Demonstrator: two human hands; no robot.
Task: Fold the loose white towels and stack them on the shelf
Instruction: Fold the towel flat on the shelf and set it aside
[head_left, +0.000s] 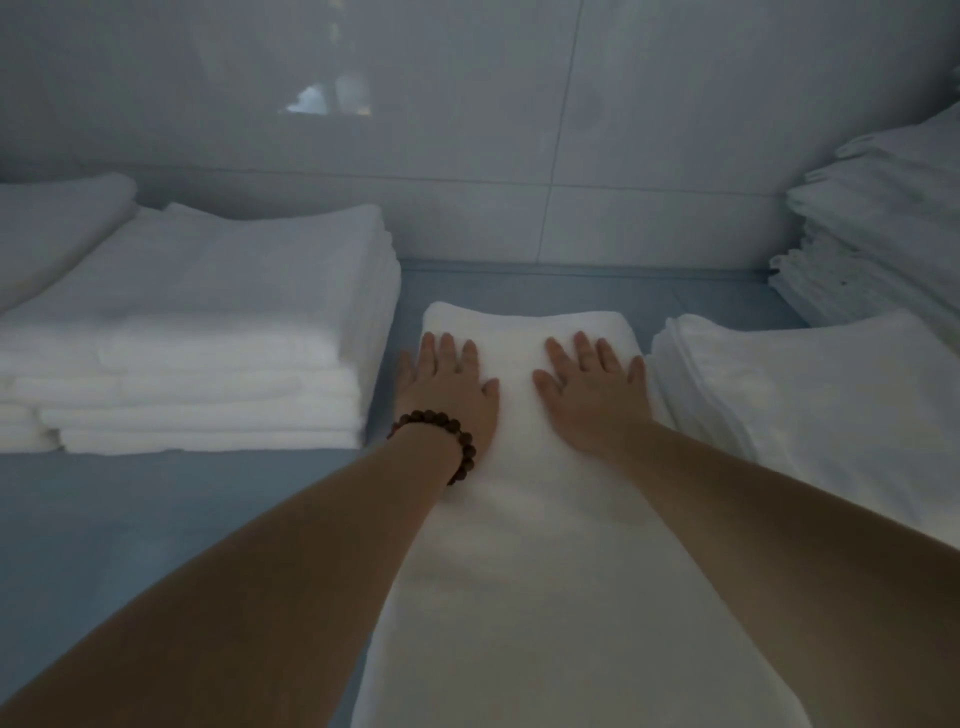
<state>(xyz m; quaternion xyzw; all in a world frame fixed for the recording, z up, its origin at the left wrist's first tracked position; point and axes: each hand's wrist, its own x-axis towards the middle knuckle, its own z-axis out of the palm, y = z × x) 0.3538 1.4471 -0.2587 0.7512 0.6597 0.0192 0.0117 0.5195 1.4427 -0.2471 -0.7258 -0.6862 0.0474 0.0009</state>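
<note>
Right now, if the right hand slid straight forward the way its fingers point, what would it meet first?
The right hand, flat on the long white folded towel, would pass its far edge onto bare blue shelf, then probably meet the grey tiled wall.

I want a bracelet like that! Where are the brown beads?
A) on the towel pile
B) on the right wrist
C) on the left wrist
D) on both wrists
C: the bead bracelet sits on the wrist behind the left hand; the right hand has a bare wrist.
</note>
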